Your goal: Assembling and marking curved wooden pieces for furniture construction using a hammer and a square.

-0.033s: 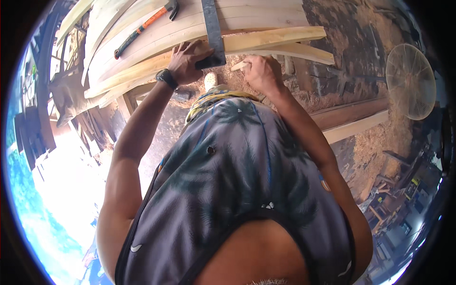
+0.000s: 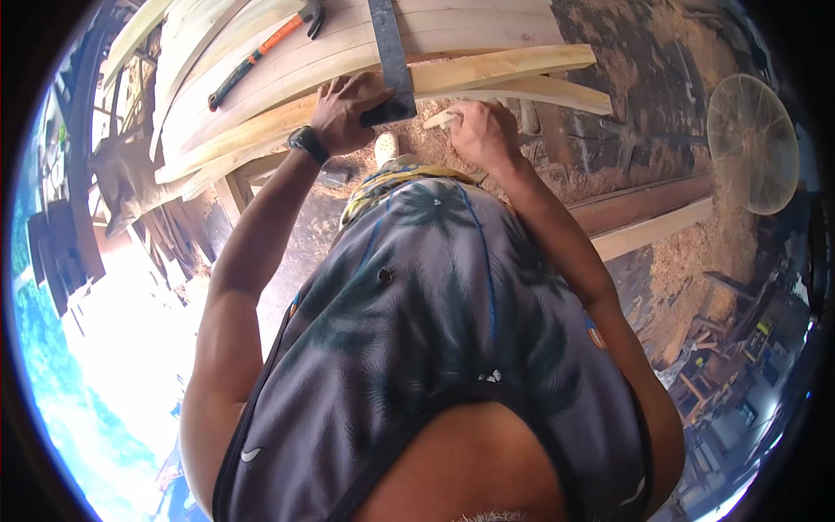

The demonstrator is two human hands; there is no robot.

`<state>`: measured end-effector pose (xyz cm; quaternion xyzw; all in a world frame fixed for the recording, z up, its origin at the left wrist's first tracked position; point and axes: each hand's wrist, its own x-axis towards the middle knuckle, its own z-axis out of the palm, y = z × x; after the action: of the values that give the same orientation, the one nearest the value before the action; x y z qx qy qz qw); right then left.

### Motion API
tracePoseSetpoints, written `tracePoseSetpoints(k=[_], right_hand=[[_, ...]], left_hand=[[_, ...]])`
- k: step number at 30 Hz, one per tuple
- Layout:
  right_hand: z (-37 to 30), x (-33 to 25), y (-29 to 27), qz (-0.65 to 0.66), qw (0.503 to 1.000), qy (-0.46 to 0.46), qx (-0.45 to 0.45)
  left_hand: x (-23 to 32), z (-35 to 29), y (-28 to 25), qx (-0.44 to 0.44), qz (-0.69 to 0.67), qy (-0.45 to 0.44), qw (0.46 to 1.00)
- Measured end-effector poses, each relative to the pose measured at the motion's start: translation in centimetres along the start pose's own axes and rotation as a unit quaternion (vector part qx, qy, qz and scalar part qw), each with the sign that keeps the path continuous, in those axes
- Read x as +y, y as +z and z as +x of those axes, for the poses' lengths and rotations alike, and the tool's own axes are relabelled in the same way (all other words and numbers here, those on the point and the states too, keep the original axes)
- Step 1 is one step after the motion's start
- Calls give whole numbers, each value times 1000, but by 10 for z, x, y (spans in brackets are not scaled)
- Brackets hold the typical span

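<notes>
A try square with a dark stock (image 2: 396,108) and a long grey blade lies across pale wooden strips. My left hand (image 2: 344,115), with a dark watch at the wrist, grips the stock's left end, its fingers curled over the edge of the nearest strip (image 2: 504,68). Just right of the square, my right hand (image 2: 485,135) is closed around a thin pale wooden stick (image 2: 437,120), whose tip points left toward the stock. The stick's other end is hidden in my fingers.
A claw hammer (image 2: 261,56) with an orange and black handle lies on the boards (image 2: 474,28) at the far left. A second strip (image 2: 557,94) juts out to the right. A round fan (image 2: 753,144) stands at the right, above sawdust-covered ground.
</notes>
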<state>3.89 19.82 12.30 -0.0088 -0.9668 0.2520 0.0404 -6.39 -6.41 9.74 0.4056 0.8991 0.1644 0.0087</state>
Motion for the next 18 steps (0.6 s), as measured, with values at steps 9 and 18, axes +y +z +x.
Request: tracePoseSetpoints(k=[9,18], right_hand=[[-16,14,-4,33,994,99,-26],[-40,21,-13,57,989,136,10]], left_hand=[[32,35,21,9,-7,9,1000],[35,30,33,28,-30,6,999]])
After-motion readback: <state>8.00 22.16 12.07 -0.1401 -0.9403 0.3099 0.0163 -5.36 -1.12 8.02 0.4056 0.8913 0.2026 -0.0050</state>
